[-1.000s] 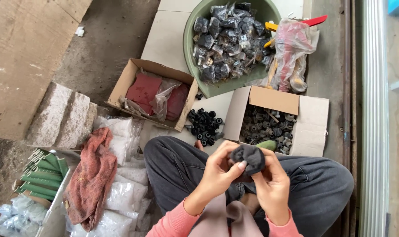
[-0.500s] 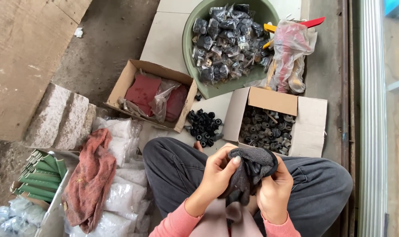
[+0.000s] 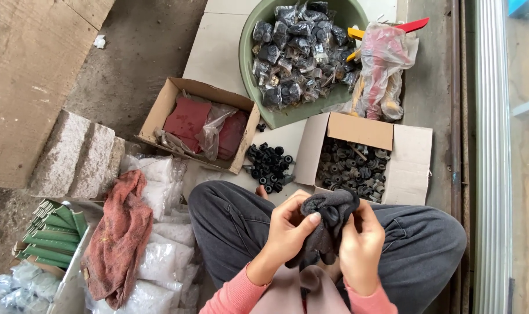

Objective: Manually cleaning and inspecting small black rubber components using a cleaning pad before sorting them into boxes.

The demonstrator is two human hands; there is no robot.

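Observation:
A dark grey fabric glove [image 3: 328, 224] hangs between both hands over my crossed legs. My left hand [image 3: 288, 229] pinches its upper left edge with thumb and fingers. On the glove's right side, my right hand [image 3: 362, 247] grips it, fingers curled into the cloth. Just beyond my knees lies a small heap of black rubber parts [image 3: 269, 167] on the floor. An open cardboard box [image 3: 410, 160] to its right holds many more black parts.
A green basin [image 3: 250, 70] of bagged black parts stands at the top. A plastic bag with red and yellow items [image 3: 383, 72] lies beside it. Left: a box of red sheets [image 3: 203, 125], white bags [image 3: 160, 256], a reddish rag [image 3: 122, 238], green packets [image 3: 52, 232], stone blocks [image 3: 78, 154].
The glove has been turned and stretched out between my hands; it now hangs lower and longer than a second ago. My hands have shifted slightly apart.

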